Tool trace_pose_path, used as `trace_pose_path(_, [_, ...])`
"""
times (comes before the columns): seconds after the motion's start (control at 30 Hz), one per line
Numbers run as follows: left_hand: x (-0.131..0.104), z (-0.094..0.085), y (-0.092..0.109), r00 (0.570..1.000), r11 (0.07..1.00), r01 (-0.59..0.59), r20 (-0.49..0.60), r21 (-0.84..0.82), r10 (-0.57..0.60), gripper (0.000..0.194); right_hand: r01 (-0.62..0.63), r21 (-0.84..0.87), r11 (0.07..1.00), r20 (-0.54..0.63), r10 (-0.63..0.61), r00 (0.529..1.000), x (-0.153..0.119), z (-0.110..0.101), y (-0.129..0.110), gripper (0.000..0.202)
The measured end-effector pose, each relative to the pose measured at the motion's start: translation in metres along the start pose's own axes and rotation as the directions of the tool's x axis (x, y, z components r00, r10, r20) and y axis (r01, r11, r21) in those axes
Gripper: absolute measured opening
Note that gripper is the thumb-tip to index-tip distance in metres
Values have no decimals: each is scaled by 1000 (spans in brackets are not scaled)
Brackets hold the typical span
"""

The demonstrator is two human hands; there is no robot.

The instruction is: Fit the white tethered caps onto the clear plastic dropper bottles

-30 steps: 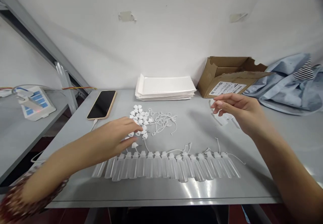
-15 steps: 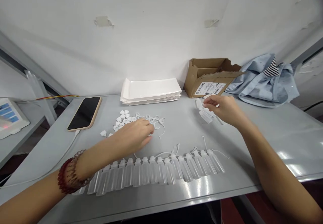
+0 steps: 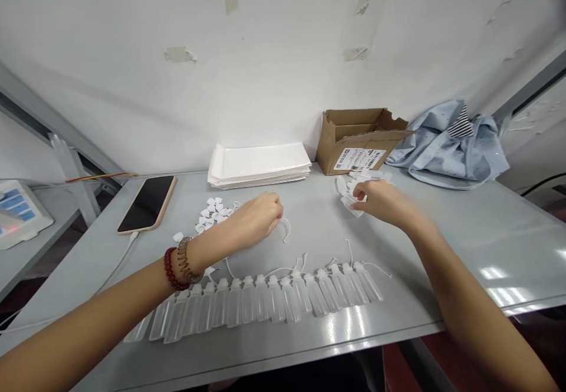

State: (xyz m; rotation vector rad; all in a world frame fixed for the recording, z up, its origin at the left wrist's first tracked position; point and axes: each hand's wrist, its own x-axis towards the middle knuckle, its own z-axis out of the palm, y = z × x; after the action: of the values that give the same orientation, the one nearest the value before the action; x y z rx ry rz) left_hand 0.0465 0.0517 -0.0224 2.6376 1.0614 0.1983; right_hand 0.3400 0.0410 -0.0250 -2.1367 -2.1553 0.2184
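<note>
My left hand (image 3: 259, 218) is closed in a pinch over the middle of the table, knuckles up. A curved white strap (image 3: 286, 228) shows right by its fingertips; what the fingers hold is hidden. Behind the wrist lies a heap of small white caps (image 3: 210, 212). To the right, my right hand (image 3: 378, 200) has its thumb and forefinger around a small clear plastic bottle (image 3: 351, 206), in a loose pile of such bottles (image 3: 341, 185). Closer to me runs a row of clear bottles (image 3: 247, 303) with white nozzles, several with thin straps trailing behind.
A stack of white trays (image 3: 260, 159) stands against the wall beside an open cardboard box (image 3: 360, 144). Light-blue cloth (image 3: 451, 144) lies at the back right. On the left are a phone (image 3: 148, 203) with its charging cable (image 3: 119, 262) and a single loose cap (image 3: 177, 237).
My left hand has shifted right and closed, away from the heap of caps. My right hand has come slightly lower and nearer over the loose bottles. The view has tilted slightly upward.
</note>
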Motion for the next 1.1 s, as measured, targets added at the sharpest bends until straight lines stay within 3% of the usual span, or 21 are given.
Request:
trace_pose_path(0.23, [-21,-23,26,977,964,182,-76,-192,-199,16,98,18,995,11,-99,995,-5,7,-23,8])
trace_pose_path(0.37, [-45,-36,40,893,815,336,-115,-471,-435,16,254,132,958,-53,-249,967,-20,2,-48,17])
trace_pose_path(0.43, [-54,-38,47,861,746,301,-167,-594,-481,30,403,317,858,-143,-377,915,-31,1,-65,19])
trace_pose_path(0.53, [-59,-36,56,845,704,189,-252,-685,-471,31,569,567,595,-288,-505,814,-49,4,-89,17])
trace_pose_path(0.6, [-59,-33,59,857,719,154,-270,-678,-439,22,555,649,520,-289,-507,812,-59,7,-99,17])
trace_pose_path(0.73, [-60,-27,63,897,755,146,-237,-639,-374,11,493,752,438,-296,-444,846,-69,12,-107,22])
trace_pose_path(0.87, [-61,-26,64,910,729,154,-193,-667,-368,9,469,810,353,-338,-373,864,-72,17,-109,33])
trace_pose_path(1.1, [-58,-24,62,916,714,221,-111,-665,-386,9,535,751,386,-397,-383,834,-75,28,-113,43])
